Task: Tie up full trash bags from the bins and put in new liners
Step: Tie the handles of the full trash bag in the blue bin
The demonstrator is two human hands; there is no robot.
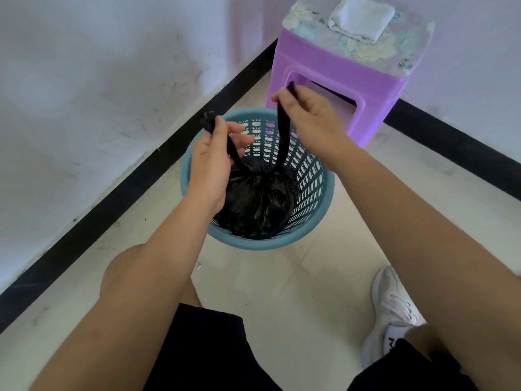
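Note:
A black trash bag sits inside a round blue perforated bin on the floor, its top gathered into two stretched ends. My left hand grips the left end above the bin's left rim. My right hand pinches the right end, pulled up taut over the bin's far rim. The two ends meet at the bag's gathered neck. The bag's contents are hidden.
A purple plastic stool stands just behind the bin in the corner, with a folded white cloth on top. White walls with a black skirting close in left and behind. My white shoe rests on the tiled floor at right.

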